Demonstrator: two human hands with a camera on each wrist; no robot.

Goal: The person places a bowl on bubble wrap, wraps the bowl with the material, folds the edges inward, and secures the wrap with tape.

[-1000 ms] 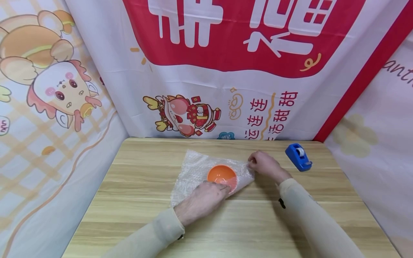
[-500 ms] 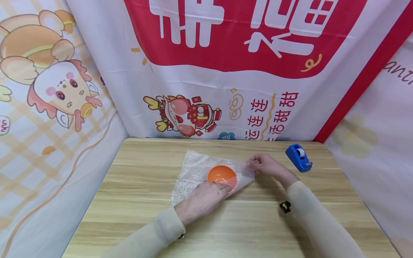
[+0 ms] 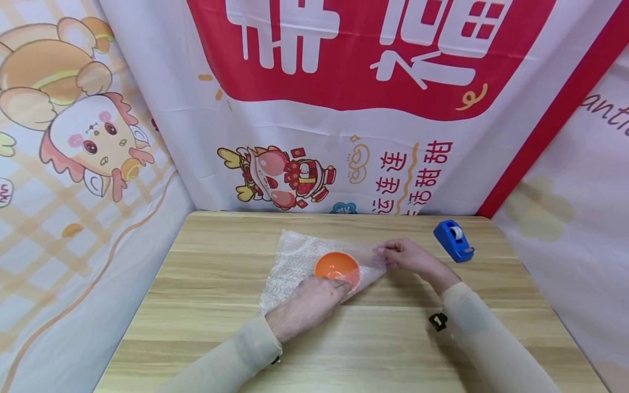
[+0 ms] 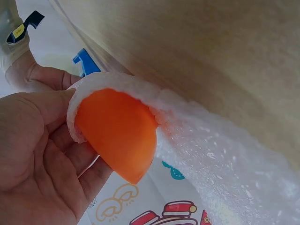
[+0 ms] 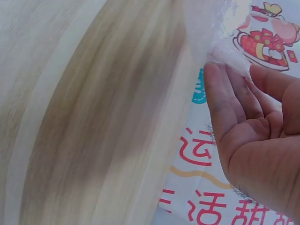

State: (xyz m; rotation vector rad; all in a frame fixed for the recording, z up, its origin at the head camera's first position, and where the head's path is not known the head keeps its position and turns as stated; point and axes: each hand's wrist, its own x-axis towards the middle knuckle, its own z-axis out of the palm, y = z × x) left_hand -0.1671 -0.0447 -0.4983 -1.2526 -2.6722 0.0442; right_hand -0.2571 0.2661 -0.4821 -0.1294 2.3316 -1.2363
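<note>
A small orange bowl point(image 3: 333, 263) point(image 4: 119, 133) stands on a sheet of clear bubble wrap point(image 3: 294, 256) point(image 4: 234, 159), part of which is folded over its near right rim. My left hand point(image 3: 310, 307) point(image 4: 35, 154) holds the folded wrap against that rim, the thumb on one side and the fingers on the other. To the right, my right hand point(image 3: 414, 257) point(image 5: 255, 129) pinches a gathered corner of the wrap between thumb and fingertips. The left fingertips are partly hidden by bowl and wrap.
A blue tape dispenser point(image 3: 449, 240) with a roll of tape stands at the table's back right, beyond the right hand. The wooden table point(image 3: 378, 349) ends against a printed cloth backdrop point(image 3: 304, 125), with more cloth at both sides.
My right hand, pinching the wrap's corner, has shifted slightly, and its wrist and forearm have swung right and nearer. The left hand and bowl stay in place.
</note>
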